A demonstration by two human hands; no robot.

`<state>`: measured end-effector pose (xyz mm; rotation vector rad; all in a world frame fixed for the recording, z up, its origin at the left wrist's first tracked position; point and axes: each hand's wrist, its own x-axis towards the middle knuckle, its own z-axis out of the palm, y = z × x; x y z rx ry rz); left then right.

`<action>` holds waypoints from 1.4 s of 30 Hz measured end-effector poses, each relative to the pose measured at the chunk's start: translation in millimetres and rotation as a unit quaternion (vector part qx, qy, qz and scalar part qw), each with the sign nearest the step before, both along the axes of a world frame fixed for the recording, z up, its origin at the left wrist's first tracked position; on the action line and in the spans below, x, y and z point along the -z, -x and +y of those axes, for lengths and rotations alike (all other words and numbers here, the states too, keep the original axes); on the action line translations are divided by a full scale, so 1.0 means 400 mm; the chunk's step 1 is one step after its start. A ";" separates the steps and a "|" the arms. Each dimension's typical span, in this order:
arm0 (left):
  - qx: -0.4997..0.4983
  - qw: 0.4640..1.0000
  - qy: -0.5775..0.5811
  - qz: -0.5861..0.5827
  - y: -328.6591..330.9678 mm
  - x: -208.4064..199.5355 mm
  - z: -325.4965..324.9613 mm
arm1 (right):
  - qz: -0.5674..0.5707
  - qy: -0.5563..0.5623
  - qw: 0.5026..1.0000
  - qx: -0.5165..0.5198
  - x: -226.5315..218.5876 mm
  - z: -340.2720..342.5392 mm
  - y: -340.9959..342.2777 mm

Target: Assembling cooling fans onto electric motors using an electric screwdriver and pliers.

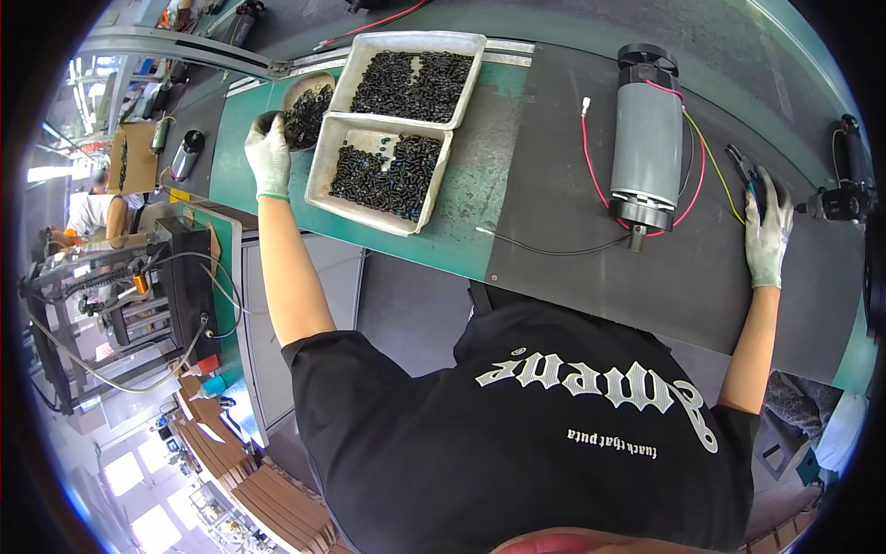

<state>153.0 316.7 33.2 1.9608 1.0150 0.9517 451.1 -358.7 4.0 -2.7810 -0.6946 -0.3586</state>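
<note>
My left hand (269,159), in a white glove with dark fingertips, is at the left rim of a small round bowl (293,94) of tiny black parts. Its fingers are drawn together, and whatever they may hold is hidden. At the right, my gloved right hand (770,226) is closed over the handles of a pair of pliers (741,162), whose jaws point away from me. Between my hands, nearer the right one, a grey cylindrical motor (641,138) rests on the dark mat. Red, black and yellow-green wires trail from it.
Two white trays (318,198) of small black parts stand beside the bowl on the green bench top (489,148). A black power tool (835,203) lies right of my right hand. Another motor (187,155) is at the far left, near a cardboard box (138,152). Another person sits beyond.
</note>
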 end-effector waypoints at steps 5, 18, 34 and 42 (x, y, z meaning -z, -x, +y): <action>0.026 0.961 -0.171 0.217 -0.028 -0.019 -0.006 | -0.007 0.008 1.000 -0.003 0.004 0.001 -0.007; 0.080 0.888 -0.183 0.415 -0.042 -0.048 0.020 | -0.007 -0.004 1.000 -0.020 -0.007 -0.002 0.001; 0.035 0.944 -0.180 0.275 -0.070 -0.054 0.010 | -0.013 0.009 1.000 -0.008 0.003 -0.004 -0.010; -0.010 0.881 -0.221 0.418 -0.207 0.011 0.092 | -0.007 -0.004 1.000 0.000 -0.007 0.005 0.004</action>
